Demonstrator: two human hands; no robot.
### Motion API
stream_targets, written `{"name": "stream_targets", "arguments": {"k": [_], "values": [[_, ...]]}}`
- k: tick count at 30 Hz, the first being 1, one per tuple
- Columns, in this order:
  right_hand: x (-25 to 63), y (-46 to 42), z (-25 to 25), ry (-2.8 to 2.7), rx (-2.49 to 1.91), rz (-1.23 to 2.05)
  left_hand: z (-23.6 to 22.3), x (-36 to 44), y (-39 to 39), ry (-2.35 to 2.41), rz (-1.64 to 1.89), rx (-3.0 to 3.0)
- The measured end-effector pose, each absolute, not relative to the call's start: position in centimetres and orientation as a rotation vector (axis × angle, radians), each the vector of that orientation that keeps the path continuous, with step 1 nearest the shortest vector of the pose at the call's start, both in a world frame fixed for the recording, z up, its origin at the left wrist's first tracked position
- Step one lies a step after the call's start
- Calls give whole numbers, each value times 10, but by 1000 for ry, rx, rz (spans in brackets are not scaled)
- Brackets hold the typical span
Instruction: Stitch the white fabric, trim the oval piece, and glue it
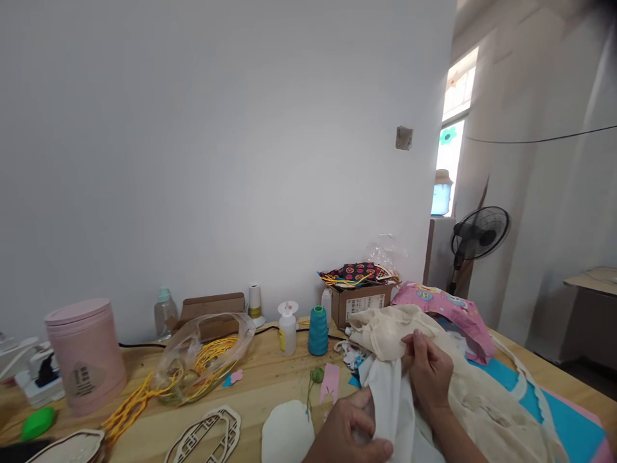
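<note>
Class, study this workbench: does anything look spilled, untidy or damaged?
Yellow cords trail out of the clear plastic bag onto the tabletop. White and blue scraps lie in a loose heap by the cardboard box. On the wall, a rough square recess looks unfinished, perhaps missing its cover.

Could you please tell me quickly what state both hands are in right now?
Left hand: closed on the white cloth.
Right hand: fingertips pinched together at the cream cloth; anything between them is too small to tell.
</note>
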State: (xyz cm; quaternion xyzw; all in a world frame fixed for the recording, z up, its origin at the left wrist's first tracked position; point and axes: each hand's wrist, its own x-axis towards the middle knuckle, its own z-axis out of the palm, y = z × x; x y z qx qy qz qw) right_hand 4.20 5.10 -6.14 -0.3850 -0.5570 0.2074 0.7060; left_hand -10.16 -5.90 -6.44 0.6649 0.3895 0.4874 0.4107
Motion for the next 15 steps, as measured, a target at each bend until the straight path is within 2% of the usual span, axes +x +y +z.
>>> {"name": "stream_targets", "arguments": {"k": [6, 11, 15], "values": [[37, 53, -39, -1521, -794, 459, -48, -101, -61, 962, 1371, 1477], [25, 59, -12, -2117, -499, 676, -60, -108, -43, 817, 1598, 712], [21, 68, -25, -2342, -403, 792, -64, -115, -36, 662, 1702, 324]]}}
